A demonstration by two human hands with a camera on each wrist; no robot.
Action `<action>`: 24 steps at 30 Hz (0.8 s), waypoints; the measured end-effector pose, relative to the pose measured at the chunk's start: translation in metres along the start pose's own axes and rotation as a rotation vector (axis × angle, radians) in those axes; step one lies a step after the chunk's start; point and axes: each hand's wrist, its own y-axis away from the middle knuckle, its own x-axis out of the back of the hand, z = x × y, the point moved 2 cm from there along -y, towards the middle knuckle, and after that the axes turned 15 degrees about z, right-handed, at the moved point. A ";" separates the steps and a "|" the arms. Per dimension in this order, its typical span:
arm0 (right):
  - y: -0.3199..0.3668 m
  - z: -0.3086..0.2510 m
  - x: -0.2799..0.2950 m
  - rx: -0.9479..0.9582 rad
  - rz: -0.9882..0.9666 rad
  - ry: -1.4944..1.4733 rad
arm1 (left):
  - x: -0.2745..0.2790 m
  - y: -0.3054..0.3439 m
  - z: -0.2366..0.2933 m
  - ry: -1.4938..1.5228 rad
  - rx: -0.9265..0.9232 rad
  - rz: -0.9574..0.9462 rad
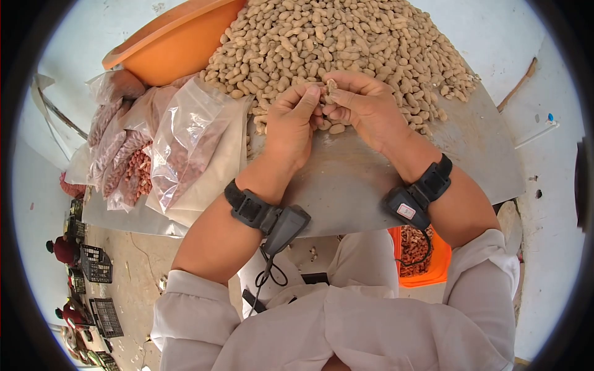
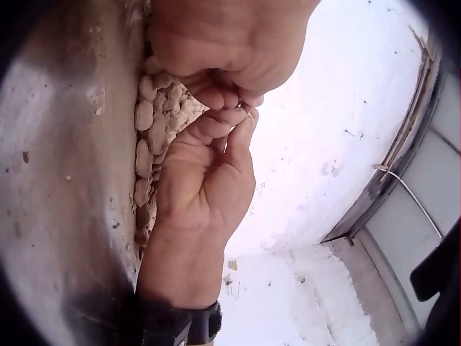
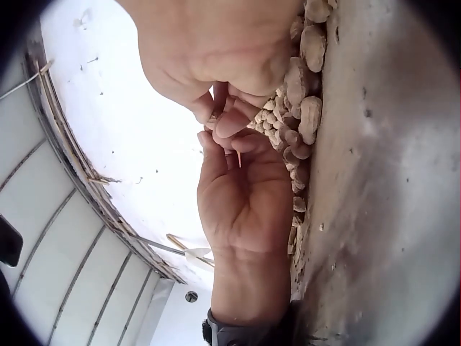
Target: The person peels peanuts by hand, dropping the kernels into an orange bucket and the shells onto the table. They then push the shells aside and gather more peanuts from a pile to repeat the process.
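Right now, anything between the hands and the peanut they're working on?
Nothing visible. The left hand and right hand both pinch the peanut in their fingers, just above the near edge of the peanut pile.

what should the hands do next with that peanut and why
Probably pry the shell apart with the thumbs: the left hand and right hand both pinch one peanut between them at the near edge of the pile, and bags beside them hold shelled kernels.

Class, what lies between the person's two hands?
One peanut, pinched between the fingertips of the left hand and right hand; the head view shows it best.
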 end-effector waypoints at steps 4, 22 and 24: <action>-0.002 -0.002 0.004 0.058 -0.004 0.095 | 0.000 0.004 0.003 0.013 0.114 -0.032; 0.001 -0.011 0.000 0.518 -0.112 0.663 | 0.001 0.003 0.001 0.219 0.507 -0.069; 0.000 -0.010 0.001 0.546 -0.072 0.636 | 0.003 0.002 -0.001 0.237 0.522 -0.082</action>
